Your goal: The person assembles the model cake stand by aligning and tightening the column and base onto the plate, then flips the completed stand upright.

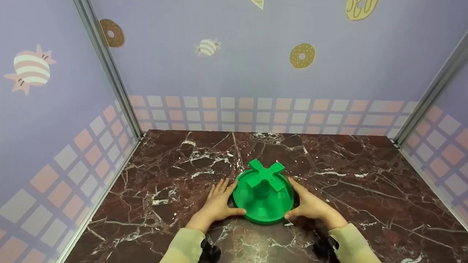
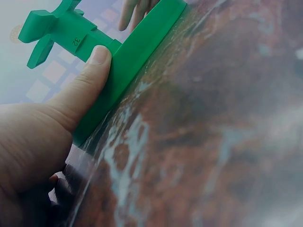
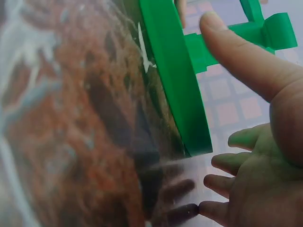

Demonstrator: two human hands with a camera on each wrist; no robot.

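A green round plastic base (image 1: 263, 210) with a low rim stands flat on the marbled table. From its middle rises a stepped green post (image 2: 78, 35), marked 32, topped by a four-armed cross (image 1: 266, 175). My left hand (image 1: 219, 202) is at the base's left side, its thumb against the rim and its fingers stretched out along the edge. Opposite it, my right hand (image 1: 310, 204) flanks the right side with thumb and fingers spread. In the right wrist view the straight fingers (image 3: 241, 161) reach past the base; whether they touch it I cannot tell.
The dark red marbled table (image 1: 175, 164) has white veins and a glossy surface. Lilac panels with a tiled pattern (image 1: 274, 113) and printed sweets enclose it at the back and both sides. Metal posts (image 1: 120, 87) mark the back corners.
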